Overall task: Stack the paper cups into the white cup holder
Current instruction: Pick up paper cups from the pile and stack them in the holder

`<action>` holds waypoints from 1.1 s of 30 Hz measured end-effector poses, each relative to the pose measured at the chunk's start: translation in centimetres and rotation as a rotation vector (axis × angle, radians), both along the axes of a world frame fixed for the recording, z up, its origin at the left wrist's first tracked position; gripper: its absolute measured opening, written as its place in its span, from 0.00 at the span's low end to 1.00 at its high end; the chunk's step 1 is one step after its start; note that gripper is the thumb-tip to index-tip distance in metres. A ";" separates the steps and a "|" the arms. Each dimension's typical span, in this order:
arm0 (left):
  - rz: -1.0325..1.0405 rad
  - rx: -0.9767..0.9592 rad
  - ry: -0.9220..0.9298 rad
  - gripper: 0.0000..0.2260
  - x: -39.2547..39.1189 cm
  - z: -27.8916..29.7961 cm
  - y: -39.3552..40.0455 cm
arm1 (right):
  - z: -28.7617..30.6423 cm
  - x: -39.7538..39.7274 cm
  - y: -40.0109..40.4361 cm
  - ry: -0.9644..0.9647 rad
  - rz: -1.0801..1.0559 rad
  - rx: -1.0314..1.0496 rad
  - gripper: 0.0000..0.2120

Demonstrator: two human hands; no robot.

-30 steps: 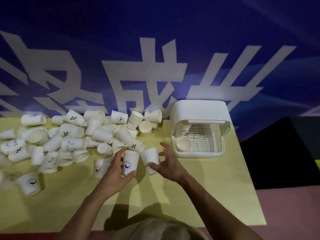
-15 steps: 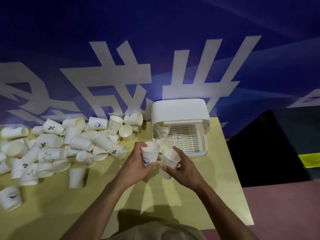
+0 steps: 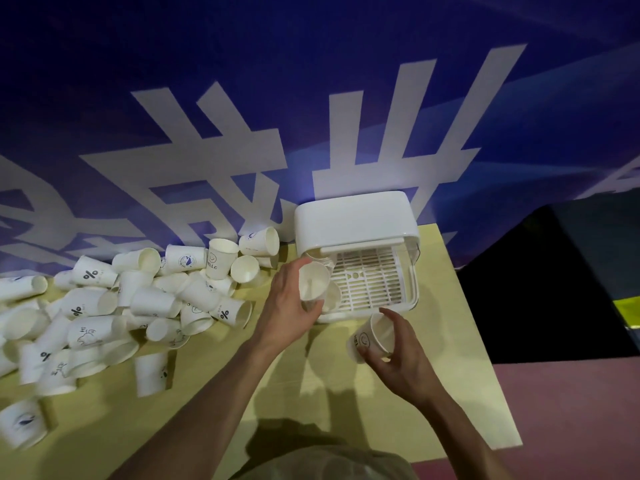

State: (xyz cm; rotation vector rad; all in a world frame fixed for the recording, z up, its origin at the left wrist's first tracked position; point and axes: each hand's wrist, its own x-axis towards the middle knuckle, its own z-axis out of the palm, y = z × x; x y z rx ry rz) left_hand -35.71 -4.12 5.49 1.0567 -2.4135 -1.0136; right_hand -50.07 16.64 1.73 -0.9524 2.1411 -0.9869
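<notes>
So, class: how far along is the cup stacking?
Barely begun. One cup already sits in the white cup holder. The left hand lowers a cup onto it; the right hand holds another cup. The pile of cups remains.

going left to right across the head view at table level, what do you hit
pile of loose paper cups → left hand holding a cup at the white cup holder → right hand holding a smiley-face cup

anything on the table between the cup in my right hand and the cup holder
No, only bare yellow table separates the smiley cup from the white cup holder, seen in the head view.
</notes>
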 end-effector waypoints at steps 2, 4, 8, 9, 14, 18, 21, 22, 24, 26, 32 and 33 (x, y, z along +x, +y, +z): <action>-0.027 0.002 -0.028 0.33 -0.8 -0.3 -0.1 | -0.3 0.0 0.0 -0.017 -0.003 0.003 0.36; -0.070 -0.013 -0.061 0.33 -1.4 -1.0 -0.2 | -0.3 0.0 -0.1 -0.031 -0.003 0.011 0.35; -0.119 -0.050 -0.144 0.30 -2.1 -2.4 -0.3 | -0.6 -0.2 -0.2 -0.042 0.009 0.027 0.35; -0.122 -0.049 -0.171 0.31 -2.1 -2.8 -0.2 | -0.7 -0.3 -0.2 -0.045 0.014 0.030 0.35; -0.117 0.069 -0.309 0.37 -2.5 -4.1 -0.3 | -1.3 -1.1 -0.3 -0.054 0.032 0.057 0.37; -0.102 0.142 -0.361 0.35 -3.3 -4.4 -1.3 | -1.4 -2.0 -0.7 -0.035 0.045 0.070 0.36; -0.087 0.220 -0.377 0.33 -3.2 -5.0 -1.7 | -1.5 -2.6 -1.2 -0.038 0.056 0.063 0.35; -0.081 0.252 -0.373 0.32 -3.2 -5.1 -1.7 | -1.6 -2.7 -1.3 -0.043 0.053 0.056 0.35; -0.069 0.261 -0.343 0.30 -3.0 -5.4 -1.5 | -1.6 -3.1 -1.5 -0.046 0.052 0.047 0.35; -0.059 0.197 -0.322 0.28 -2.9 -5.6 -1.0 | -1.7 -3.3 -1.7 -0.044 0.052 0.038 0.35; -0.150 0.092 -0.408 0.35 -2.0 -7.3 0.3 | -1.3 -3.6 -2.4 -0.016 0.036 0.012 0.36; -0.164 0.091 -0.439 0.39 -2.0 -7.6 0.4 | -1.1 -3.7 -2.6 -0.005 0.036 0.003 0.35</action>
